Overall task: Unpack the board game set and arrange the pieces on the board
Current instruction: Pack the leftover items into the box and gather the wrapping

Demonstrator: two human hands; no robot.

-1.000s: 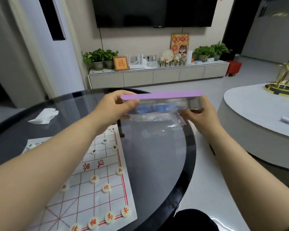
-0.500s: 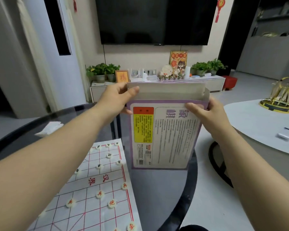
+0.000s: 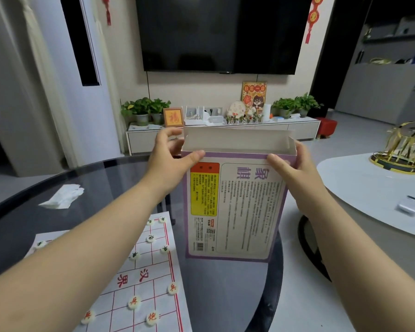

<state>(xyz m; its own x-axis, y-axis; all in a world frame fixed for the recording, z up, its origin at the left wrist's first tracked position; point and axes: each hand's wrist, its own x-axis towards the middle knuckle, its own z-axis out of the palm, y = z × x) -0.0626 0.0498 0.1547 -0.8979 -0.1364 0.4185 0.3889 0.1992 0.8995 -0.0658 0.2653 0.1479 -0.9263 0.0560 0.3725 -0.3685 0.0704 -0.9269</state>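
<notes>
A: Gripping what, exactly?
B: The left hand [image 3: 170,154] pinches the box [image 3: 235,207] at its upper left corner, thumb on the printed face, fingers curled behind. The right hand [image 3: 295,168] does likewise at the upper right.
A: And the box?
B: Flat card, purple border, a red-and-yellow label, dense print reading upside down. It is held in the air over the dark round glass table [image 3: 101,188].
A: Around it?
B: At 7 o'clock, the paper board [image 3: 151,271] with round pieces [image 3: 172,288]; at 9, a crumpled tissue [image 3: 62,196]; at 12, a wall television [image 3: 223,32]; at 3, a white table [image 3: 359,178].
A: Pointing?
B: Long axis upright, open mouth and raised flap toward 12.
</notes>
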